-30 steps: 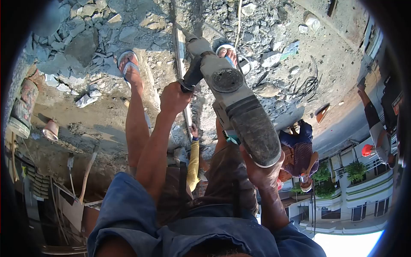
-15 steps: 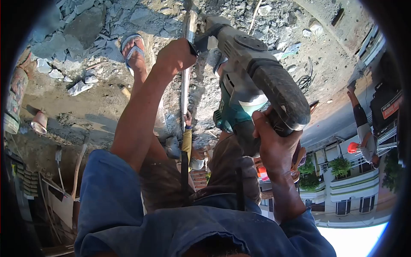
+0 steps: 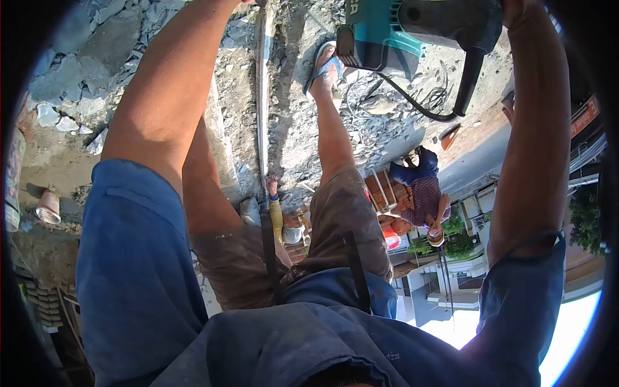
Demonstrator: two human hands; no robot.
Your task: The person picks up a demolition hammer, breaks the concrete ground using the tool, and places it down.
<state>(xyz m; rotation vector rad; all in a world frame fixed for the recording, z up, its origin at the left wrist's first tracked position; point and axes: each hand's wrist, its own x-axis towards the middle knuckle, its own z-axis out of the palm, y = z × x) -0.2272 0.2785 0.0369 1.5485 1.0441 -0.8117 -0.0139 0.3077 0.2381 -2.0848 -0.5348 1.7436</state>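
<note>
The teal and dark grey demolition hammer [image 3: 393,39] is at the top right, cut off by the frame's upper edge. My right hand [image 3: 518,11] is closed at its rear handle, only partly visible. From the handle a black power cord [image 3: 469,84] hangs and curves back beneath the tool. Only a sliver of my left hand [image 3: 247,2] shows at the top edge, its fingers out of frame. Near it runs a long, narrow, pale bar [image 3: 263,90] over the broken ground. The hammer's front end and bit are out of view.
Broken concrete slabs [image 3: 97,48] lie at upper left, near a tipped bucket [image 3: 49,206]. Another person's hand [image 3: 272,186], with a yellow sleeve, is at the bar's lower end. A person in a patterned shirt [image 3: 422,197] is near stacked bricks [image 3: 401,193]. My sandalled foot [image 3: 324,68] stands on rubble.
The hammer and both hands have moved toward the top of the view, with my right hand also shifting right. My left hand, earlier closed at the hammer's front handle, is now almost wholly out of frame.
</note>
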